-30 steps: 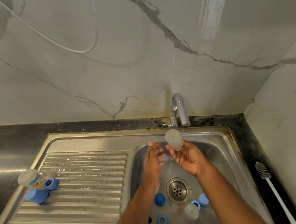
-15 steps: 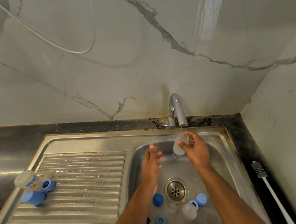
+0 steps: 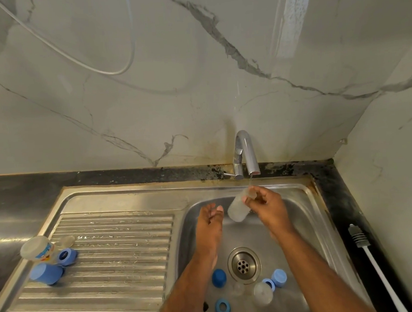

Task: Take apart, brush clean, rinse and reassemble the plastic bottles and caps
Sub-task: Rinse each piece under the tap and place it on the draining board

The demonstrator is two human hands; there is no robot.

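My right hand (image 3: pixel 266 204) grips a clear plastic bottle (image 3: pixel 237 208) by its upper end under the tap (image 3: pixel 246 153), tilted with its base down-left over the sink basin (image 3: pixel 306 224). A thin stream of water falls from the spout onto it. My left hand (image 3: pixel 209 223) hovers just left of the bottle, fingers apart, holding nothing. On the basin floor lie blue caps (image 3: pixel 219 277), blue rings (image 3: pixel 223 307) and another clear bottle (image 3: pixel 263 296). On the drainboard (image 3: pixel 115 260) at the left rest a printed bottle (image 3: pixel 38 248), a blue cup-shaped cap (image 3: pixel 45 273) and a blue ring (image 3: pixel 66 256).
A white bottle brush (image 3: pixel 370 259) lies on the dark counter right of the sink. The drain (image 3: pixel 244 264) sits mid-basin. A marble wall stands behind the tap and on the right, and a thin hose (image 3: pixel 75 59) loops on the wall.
My right hand turned over from palm-up to gripping the bottle from above, and the bottle tipped from upright to base-down under the tap. My left hand stayed beside it.
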